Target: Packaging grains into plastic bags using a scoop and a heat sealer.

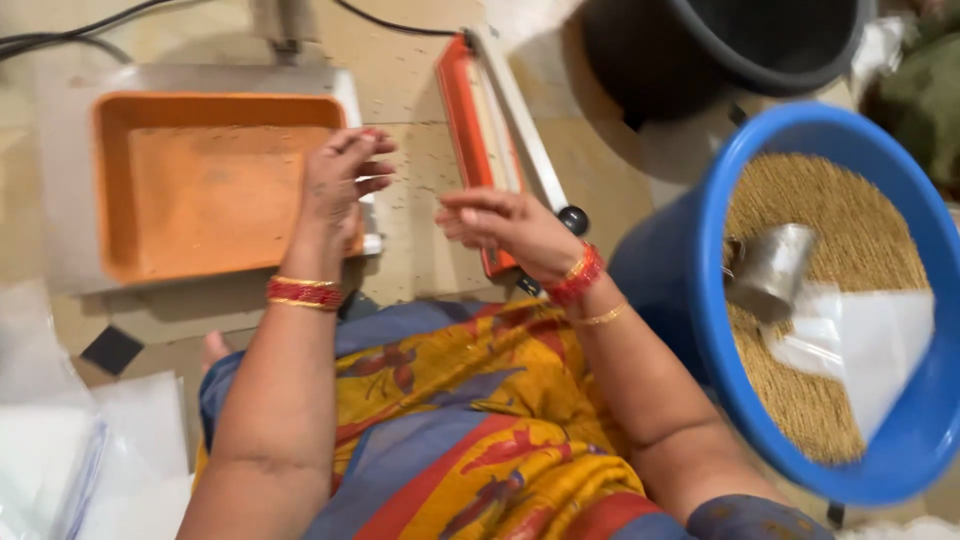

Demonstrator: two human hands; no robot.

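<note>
A: Where are the hands?

B: The left hand point(338, 180) hangs over the right edge of the orange tray point(215, 180), fingers loosely spread and slightly curled, holding nothing that I can see. The right hand point(505, 228) sits just beside it, over the floor, with the fingertips drawn together as if pinching something small; what is between them is too small to tell.

A: And the tray?

B: It rests on a flat grey scale point(60, 180), with a few scattered grains inside. Just past the right hand lies a long orange sealing machine point(470, 130) with a pale arm and a black knob.

A: What is further right?

B: A blue tub point(700, 300) filled with brown grain point(850, 230). A steel cup point(775, 270) lies tilted on the grain, touching a clear plastic bag point(865, 340). A dark bucket point(700, 50) stands behind it.
</note>
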